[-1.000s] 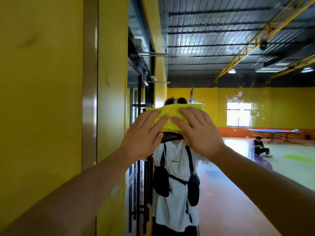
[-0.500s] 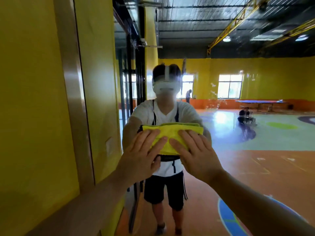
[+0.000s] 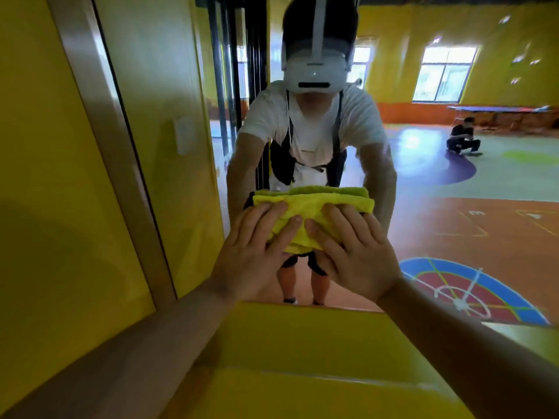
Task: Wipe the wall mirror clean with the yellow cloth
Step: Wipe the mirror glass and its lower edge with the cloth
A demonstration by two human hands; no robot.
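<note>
head view: hands (image 3: 251, 255) (image 3: 358, 255) press yellow cloth (image 3: 314, 205) lower on mirror (image 3: 453, 207).

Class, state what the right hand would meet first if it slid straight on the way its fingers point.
The yellow cloth under the right hand; past it, probably only bare wall mirror.

I can read no word or number anywhere. In the wall mirror (image 3: 453, 192), the small dark print on the chest of my white T-shirt (image 3: 308, 137) is too blurred. Two pale painted marks (image 3: 476, 212) on the orange floor (image 3: 423, 228) may be digits; I cannot tell which.
</note>
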